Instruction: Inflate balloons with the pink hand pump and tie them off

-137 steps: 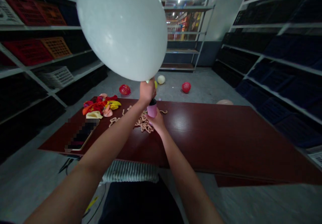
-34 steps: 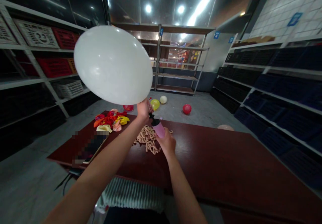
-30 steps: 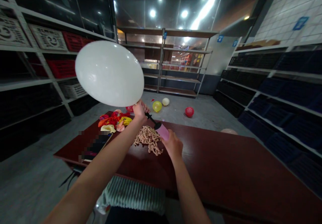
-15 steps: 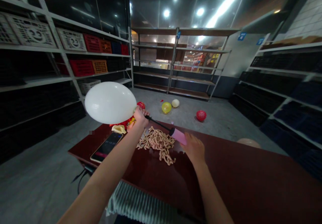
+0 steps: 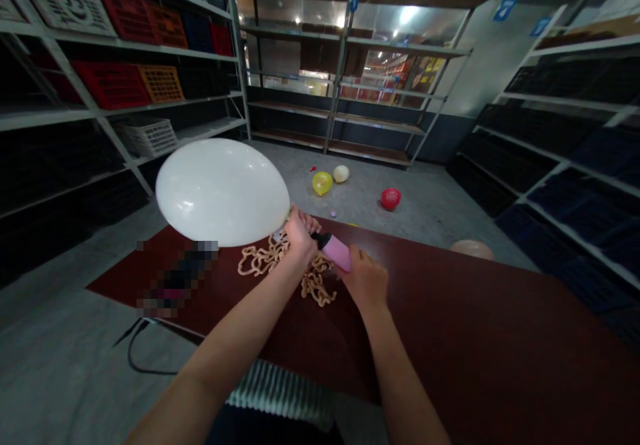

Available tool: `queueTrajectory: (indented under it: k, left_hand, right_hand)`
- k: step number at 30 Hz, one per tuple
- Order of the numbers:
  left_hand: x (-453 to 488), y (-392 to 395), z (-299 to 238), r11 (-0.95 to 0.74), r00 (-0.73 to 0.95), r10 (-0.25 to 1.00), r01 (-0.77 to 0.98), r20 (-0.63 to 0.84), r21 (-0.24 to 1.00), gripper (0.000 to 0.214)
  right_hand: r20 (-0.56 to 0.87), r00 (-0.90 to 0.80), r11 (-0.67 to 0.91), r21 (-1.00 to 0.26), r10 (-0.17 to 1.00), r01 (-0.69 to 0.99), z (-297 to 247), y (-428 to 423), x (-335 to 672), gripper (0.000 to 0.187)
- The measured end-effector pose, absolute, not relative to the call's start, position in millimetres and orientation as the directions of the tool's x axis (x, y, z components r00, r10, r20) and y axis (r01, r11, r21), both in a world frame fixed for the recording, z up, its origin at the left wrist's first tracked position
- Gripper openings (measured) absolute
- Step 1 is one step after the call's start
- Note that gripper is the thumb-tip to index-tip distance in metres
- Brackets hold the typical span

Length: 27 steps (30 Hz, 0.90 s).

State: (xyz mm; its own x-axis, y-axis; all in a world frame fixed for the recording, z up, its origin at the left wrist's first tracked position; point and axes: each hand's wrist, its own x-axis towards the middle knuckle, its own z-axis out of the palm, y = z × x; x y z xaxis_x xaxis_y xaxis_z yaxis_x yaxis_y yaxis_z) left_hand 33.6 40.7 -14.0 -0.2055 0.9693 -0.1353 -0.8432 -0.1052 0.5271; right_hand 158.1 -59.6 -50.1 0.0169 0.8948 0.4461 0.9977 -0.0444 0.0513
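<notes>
My left hand (image 5: 301,231) is closed round the neck of a large inflated white balloon (image 5: 221,191), pinching it onto the black tip of a pink hand pump (image 5: 334,251). My right hand (image 5: 367,279) grips the pink pump body, which is pushed in close to the left hand. Both hands hover above a pile of tan rubber bands (image 5: 280,265) on the dark red table (image 5: 475,338). The balloon leans to the left, over the table's left part.
A blurred-out flat object (image 5: 173,278) lies on the table's left side. Yellow (image 5: 321,182), cream (image 5: 341,173) and red (image 5: 391,198) balloons lie on the grey floor beyond; a pale one (image 5: 471,249) peeks over the table's far edge. Shelving with crates lines both sides.
My right hand has pushed the pump in towards my left hand; half a second ago its rod was drawn out. The balloon appears larger. The camera has tilted down and left.
</notes>
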Motion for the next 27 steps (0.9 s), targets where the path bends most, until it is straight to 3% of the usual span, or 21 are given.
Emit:
queueTrajectory:
  k: [8,27]
  left_hand:
    - [23.8,45.0,3.6,-0.112,-0.26,0.936,-0.858,-0.235,0.502,0.04]
    - [-58.5,55.6,67.3,-0.259,-0.38,0.917,-0.8,-0.123,0.542,0.045]
  right_hand:
    - [0.517,0.024,-0.034,0.01,0.856,0.999,-56.2,-54.4,164.1,0.029]
    - [0.598,0.041,-0.034,-0.022,0.801,0.999,-60.5,-59.7,178.9,0.029]
